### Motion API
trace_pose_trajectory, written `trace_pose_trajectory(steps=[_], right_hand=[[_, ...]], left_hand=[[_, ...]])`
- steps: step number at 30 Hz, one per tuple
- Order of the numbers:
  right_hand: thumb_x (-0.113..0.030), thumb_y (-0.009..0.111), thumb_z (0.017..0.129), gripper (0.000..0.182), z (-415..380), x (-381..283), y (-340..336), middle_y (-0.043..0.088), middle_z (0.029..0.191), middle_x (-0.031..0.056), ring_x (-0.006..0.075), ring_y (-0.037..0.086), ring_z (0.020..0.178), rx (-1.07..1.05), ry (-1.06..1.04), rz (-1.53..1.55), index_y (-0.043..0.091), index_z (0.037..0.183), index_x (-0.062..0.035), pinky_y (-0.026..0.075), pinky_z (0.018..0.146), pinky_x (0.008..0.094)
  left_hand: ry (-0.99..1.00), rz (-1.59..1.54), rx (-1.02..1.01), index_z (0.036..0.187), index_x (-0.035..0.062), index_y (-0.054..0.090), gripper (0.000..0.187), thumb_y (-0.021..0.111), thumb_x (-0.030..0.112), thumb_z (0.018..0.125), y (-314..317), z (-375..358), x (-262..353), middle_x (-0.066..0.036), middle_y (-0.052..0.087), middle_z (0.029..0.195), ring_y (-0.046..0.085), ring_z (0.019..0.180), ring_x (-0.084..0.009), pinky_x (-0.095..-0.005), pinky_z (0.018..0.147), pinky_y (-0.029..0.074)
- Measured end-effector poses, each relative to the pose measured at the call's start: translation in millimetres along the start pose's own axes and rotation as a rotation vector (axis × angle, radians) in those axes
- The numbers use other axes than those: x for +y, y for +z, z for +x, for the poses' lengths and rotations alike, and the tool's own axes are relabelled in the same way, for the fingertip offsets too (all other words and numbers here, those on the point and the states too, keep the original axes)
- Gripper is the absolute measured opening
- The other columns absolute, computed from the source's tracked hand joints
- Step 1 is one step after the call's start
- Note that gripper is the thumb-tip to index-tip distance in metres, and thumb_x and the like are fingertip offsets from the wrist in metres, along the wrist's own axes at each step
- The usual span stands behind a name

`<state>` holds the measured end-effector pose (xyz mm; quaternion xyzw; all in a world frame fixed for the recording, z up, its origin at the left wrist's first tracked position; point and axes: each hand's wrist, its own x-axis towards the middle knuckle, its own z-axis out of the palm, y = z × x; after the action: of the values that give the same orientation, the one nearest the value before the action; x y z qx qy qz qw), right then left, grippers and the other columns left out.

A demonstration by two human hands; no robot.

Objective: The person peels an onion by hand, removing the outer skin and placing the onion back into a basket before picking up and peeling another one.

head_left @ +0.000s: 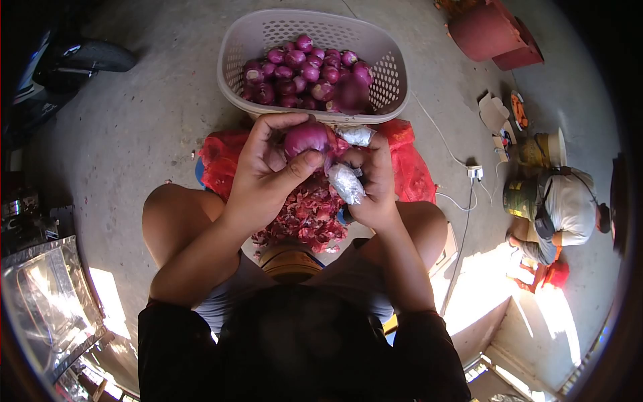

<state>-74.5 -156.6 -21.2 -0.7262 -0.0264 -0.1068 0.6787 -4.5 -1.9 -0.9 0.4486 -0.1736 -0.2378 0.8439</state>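
My left hand [264, 171] holds a red onion [305, 139] with the fingers behind it and the thumb in front. My right hand [375, 184] is closed at the onion's right side, where loose onion skin [337, 144] hangs. Silvery wrapping covers its thumb [346, 184] and a finger [357, 136]. A small dark blue piece shows below this hand; what it is I cannot make out. Under both hands lies a heap of red onion peel [305, 218], with red mesh sacking [410, 161] spread around it.
Ahead stands a plastic basket [231, 74] of shiny red onions [311, 70]. A power strip [474, 172] with cords lies to the right. Further right, another person [569, 208] bends near buckets [552, 147]. Red tubs [485, 30] stand far right, a motorcycle wheel [100, 55] far left.
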Motion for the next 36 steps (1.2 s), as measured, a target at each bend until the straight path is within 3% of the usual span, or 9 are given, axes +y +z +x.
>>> trace_pose_trajectory(steps=[6, 20, 23, 27, 31, 32, 36], right_hand=[[0.002, 0.059, 0.083, 0.034, 3.8, 1.0, 2.6, 0.060, 0.092, 0.0083, 0.0122, 0.059, 0.086, 0.048, -0.091, 0.100, 0.041, 0.112, -0.0011, 0.044, 0.073, 0.0242], [0.000, 0.056, 0.085, 0.029, 7.0, -0.5, 2.9, 0.060, 0.086, 0.0047, 0.0057, 0.053, 0.073, 0.169, -0.039, 0.295, 0.043, 0.111, -0.0030, 0.040, 0.062, 0.0186], [-0.001, 0.054, 0.087, 0.029, 7.7, -0.5, -2.0, 0.058, 0.083, 0.0035, 0.0049, 0.052, 0.069, 0.158, -0.025, 0.380, 0.042, 0.112, -0.0038, 0.040, 0.058, 0.0184], [-0.003, 0.055, 0.086, 0.036, 7.2, 1.6, -10.8, 0.058, 0.082, 0.0056, 0.0074, 0.053, 0.068, 0.093, -0.011, 0.488, 0.036, 0.117, -0.0045, 0.042, 0.058, 0.0198], [-0.003, 0.058, 0.084, 0.048, 4.4, -10.5, -7.3, 0.058, 0.081, 0.0100, 0.0123, 0.055, 0.069, 0.116, -0.117, 0.290, 0.027, 0.122, -0.0047, 0.044, 0.061, 0.0242], [-0.003, 0.061, 0.082, 0.055, 5.8, -6.2, -10.0, 0.057, 0.081, 0.0127, 0.0163, 0.057, 0.072, 0.042, -0.245, 0.174, 0.024, 0.123, -0.0038, 0.045, 0.064, 0.0278], [-0.011, 0.072, 0.075, 0.056, -0.3, 4.8, -11.0, 0.061, 0.085, 0.0117, 0.0192, 0.061, 0.076, 0.024, -0.253, -0.224, 0.035, 0.117, -0.0040, 0.045, 0.067, 0.0278]], left_hand=[[0.044, 0.008, 0.003, 0.118, -0.0011, 0.041, 0.041, 0.060, -0.004, 0.082, 1.7, -1.7, -3.1, -0.011, 0.053, 0.111, 0.053, 0.103, -0.0156, -0.0292, 0.089, 0.044], [0.056, -0.089, -0.001, 0.119, -0.0009, 0.042, 0.040, 0.059, -0.002, 0.083, -3.1, -1.1, -3.7, -0.011, 0.049, 0.118, 0.050, 0.109, -0.0175, -0.0324, 0.093, 0.043], [-0.028, -0.200, 0.000, 0.120, 0.0003, 0.041, 0.038, 0.056, 0.001, 0.085, -0.5, -2.2, 2.4, -0.012, 0.049, 0.120, 0.051, 0.109, -0.0187, -0.0349, 0.094, 0.043], [-0.044, -0.244, -0.023, 0.125, 0.0030, 0.036, 0.038, 0.049, 0.008, 0.090, -0.6, -0.2, 3.0, -0.016, 0.046, 0.124, 0.051, 0.113, -0.0257, -0.0454, 0.093, 0.046], [-0.100, -0.317, 0.013, 0.125, 0.0041, 0.035, 0.037, 0.048, 0.013, 0.091, -3.8, 2.5, 7.1, -0.015, 0.046, 0.124, 0.051, 0.113, -0.0254, -0.0463, 0.093, 0.046], [-0.114, -0.338, 0.024, 0.125, 0.0043, 0.035, 0.037, 0.047, 0.013, 0.092, -5.2, 2.8, 7.5, -0.014, 0.046, 0.124, 0.051, 0.113, -0.0252, -0.0464, 0.093, 0.046], [-0.102, -0.368, 0.029, 0.124, 0.0055, 0.038, 0.036, 0.051, 0.008, 0.090, -3.8, 2.5, 6.2, -0.011, 0.050, 0.119, 0.053, 0.109, -0.0215, -0.0407, 0.091, 0.047]])
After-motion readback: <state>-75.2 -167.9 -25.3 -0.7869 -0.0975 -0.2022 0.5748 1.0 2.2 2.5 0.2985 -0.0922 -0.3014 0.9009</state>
